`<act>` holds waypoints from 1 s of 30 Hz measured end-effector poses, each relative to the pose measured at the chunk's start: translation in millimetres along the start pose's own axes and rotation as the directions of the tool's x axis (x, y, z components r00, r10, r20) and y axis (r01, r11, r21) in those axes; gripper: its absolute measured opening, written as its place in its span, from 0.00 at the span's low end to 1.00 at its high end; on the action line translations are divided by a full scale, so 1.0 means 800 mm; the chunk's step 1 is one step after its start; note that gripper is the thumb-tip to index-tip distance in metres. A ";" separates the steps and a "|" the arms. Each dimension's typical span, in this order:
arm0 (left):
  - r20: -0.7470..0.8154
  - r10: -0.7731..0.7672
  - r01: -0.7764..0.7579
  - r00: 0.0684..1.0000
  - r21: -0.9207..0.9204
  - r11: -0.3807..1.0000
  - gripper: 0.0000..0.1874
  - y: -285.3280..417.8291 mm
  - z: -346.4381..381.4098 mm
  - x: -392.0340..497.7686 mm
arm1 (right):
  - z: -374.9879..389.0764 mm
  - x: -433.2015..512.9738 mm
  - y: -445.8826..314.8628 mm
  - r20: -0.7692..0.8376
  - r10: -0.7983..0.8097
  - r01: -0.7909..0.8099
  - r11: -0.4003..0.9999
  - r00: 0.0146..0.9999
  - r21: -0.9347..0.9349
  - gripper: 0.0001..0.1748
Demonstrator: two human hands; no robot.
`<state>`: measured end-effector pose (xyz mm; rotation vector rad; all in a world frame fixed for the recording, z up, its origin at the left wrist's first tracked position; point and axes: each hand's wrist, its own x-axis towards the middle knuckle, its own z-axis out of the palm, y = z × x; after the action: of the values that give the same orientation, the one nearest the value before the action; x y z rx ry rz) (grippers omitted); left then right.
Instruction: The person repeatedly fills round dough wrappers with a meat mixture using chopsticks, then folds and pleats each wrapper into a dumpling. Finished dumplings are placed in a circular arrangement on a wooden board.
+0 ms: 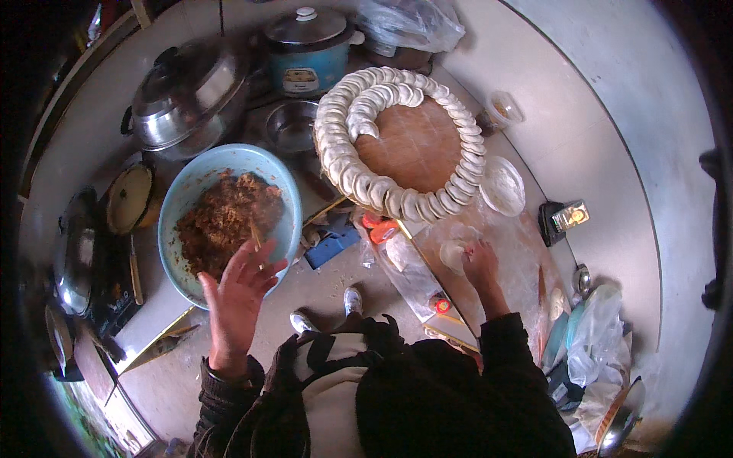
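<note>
My left hand (237,297) is raised with spread fingers over the near edge of a light blue basin (295,194) of minced filling (229,212), where a wooden utensil stands in the filling. My right hand (482,263) is on the floured counter at a round dough wrapper (453,255); whether its fingers grip it is hard to tell. Beyond it, rings of overlapping folded dumplings (349,172) lie on a round wooden board (409,143). A bowl of flour (504,186) sits against the board's right side.
At the back stand a blue rice cooker (309,57), a large steel pot (183,109) and an empty metal bowl (291,126). A phone (570,216) leans at the right wall. Plastic bags (595,332) lie at the lower right. A red-lidded jar (441,306) is near the counter's edge.
</note>
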<state>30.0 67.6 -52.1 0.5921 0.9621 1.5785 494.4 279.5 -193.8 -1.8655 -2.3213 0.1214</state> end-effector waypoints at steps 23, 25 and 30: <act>-0.259 0.053 -0.084 0.965 -0.113 0.990 0.31 0.034 -0.053 -0.044 | -0.089 0.060 -0.466 -0.140 -0.891 0.863 0.363 0.432 0.351 0.26; -0.352 0.125 -0.155 0.928 -0.060 0.986 0.33 0.048 -0.069 -0.062 | -0.050 0.062 -0.484 0.034 -0.977 0.952 0.211 0.209 0.222 0.32; -0.479 0.180 -0.243 0.859 -0.072 0.967 0.30 0.062 -0.102 -0.094 | 0.004 0.074 -0.529 0.103 -0.995 0.971 0.024 -0.001 0.239 0.03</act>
<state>-44.9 -27.4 -45.4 0.2252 1.1670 2.0233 74.0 245.2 -123.5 0.3411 -3.0687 0.2691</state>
